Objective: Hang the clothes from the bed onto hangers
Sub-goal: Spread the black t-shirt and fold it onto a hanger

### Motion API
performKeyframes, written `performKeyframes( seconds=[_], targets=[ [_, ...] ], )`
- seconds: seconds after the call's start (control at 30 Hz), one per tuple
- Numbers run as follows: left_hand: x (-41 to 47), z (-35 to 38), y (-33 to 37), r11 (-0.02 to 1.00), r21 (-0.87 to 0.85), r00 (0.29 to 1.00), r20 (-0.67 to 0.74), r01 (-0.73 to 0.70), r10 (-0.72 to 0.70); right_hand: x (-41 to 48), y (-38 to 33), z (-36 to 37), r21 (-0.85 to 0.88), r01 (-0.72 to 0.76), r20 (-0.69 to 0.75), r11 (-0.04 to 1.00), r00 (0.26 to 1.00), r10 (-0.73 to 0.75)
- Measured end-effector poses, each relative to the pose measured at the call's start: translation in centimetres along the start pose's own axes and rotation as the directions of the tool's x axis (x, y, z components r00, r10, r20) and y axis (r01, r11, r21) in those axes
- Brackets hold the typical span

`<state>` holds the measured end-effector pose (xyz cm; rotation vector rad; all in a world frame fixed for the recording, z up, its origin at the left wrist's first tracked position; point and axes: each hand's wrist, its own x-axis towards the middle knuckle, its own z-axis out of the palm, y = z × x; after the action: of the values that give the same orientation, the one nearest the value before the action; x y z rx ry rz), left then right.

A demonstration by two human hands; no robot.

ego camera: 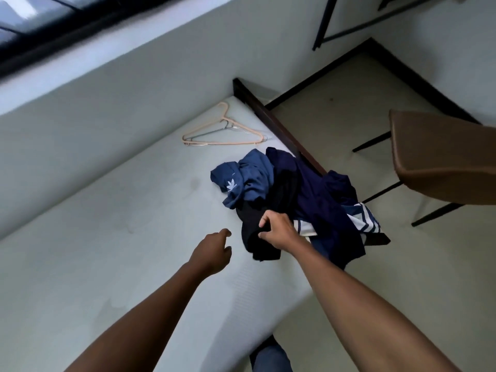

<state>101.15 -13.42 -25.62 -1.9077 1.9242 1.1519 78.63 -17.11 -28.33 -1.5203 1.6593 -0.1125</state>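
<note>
Bare white bed (120, 237).
A pile of clothes (295, 194), blue and dark, lies at its edge; some hangers (225, 133) lie apart, near the far corner.

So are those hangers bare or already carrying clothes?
Bare. The hangers lie flat on the mattress, apart from the clothes pile, with no fabric on them.

In the pile (316, 194), a striped garment (359, 221) lies mostly buried under the rest; the garment count cannot be told. Right of the pile, the chair (442, 157) runs off the edge. Beyond the pile, wire hangers (209, 133) lie half hidden beneath a pink hanger (220, 143).
</note>
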Motion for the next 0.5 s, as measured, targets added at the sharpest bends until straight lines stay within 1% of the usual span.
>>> performKeyframes(
  seconds=[0.13, 0.23, 0.3, 0.37, 0.43, 0.5],
  targets=[
    [-3.0, -2.5, -0.9, 0.998, -0.021, 0.996, -0.062, -0.064, 0.062, -4.0, -5.1, -0.7, 0.141, 0.027, -0.085, 0.990, 0.996, -0.015],
    [-7.6, -5.1, -1.6, 0.992, -0.034, 0.986, -0.113, -0.124, 0.120, -9.0, -10.5, -2.1, 0.195, 0.076, -0.229, 0.978, 0.973, -0.030],
    [-11.0, -7.1, -1.7, 0.979, -0.047, 0.973, -0.134, -0.196, 0.188, -11.9, -13.9, -3.6, 0.266, 0.100, -0.306, 0.959, 0.952, -0.015],
    [-14.9, -9.5, -2.1, 0.950, -0.075, 0.943, -0.168, -0.304, 0.288, -15.4, -17.9, -5.1, 0.310, 0.166, -0.359, 0.936, 0.932, -0.047],
    [-18.4, -11.8, -2.5, 0.911, -0.068, 0.896, -0.226, -0.406, 0.383, -19.1, -22.3, -6.5, 0.348, 0.263, -0.424, 0.900, 0.900, -0.099],
    [-21.5, -13.5, -2.9, 0.878, -0.085, 0.852, -0.299, -0.472, 0.429, -23.1, -26.4, -7.8, 0.416, 0.346, -0.489, 0.841, 0.865, -0.114]
  ],
)
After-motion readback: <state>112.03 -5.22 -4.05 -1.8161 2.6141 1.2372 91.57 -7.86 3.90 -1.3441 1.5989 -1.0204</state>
